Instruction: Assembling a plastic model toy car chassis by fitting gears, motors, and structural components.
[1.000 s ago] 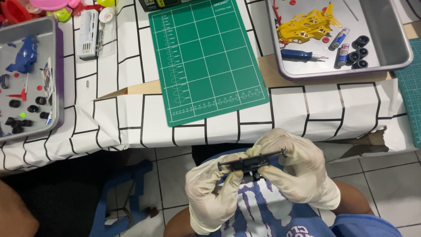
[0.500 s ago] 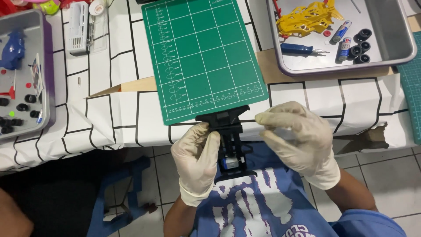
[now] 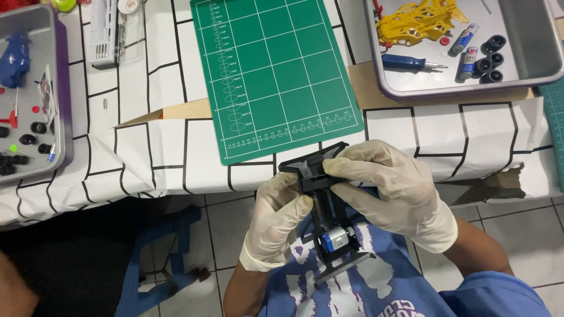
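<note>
Gripping a black plastic toy-car chassis (image 3: pixel 326 214) lengthwise: gloved left hand (image 3: pixel 276 220) and right hand (image 3: pixel 395 191) both closed round it, below green cutting mat (image 3: pixel 276 70).

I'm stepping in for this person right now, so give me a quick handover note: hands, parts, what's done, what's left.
Left hand: gloved, gripping the black toy car chassis from the side.
Right hand: gloved, clamped over the chassis's front end.
Chassis is held upright above the lap, off the green cutting mat.
Done: a small motor sits in the chassis's rear.
Left: yellow car body, black wheels, batteries and blue screwdriver lie unused in the grey tray.
</note>
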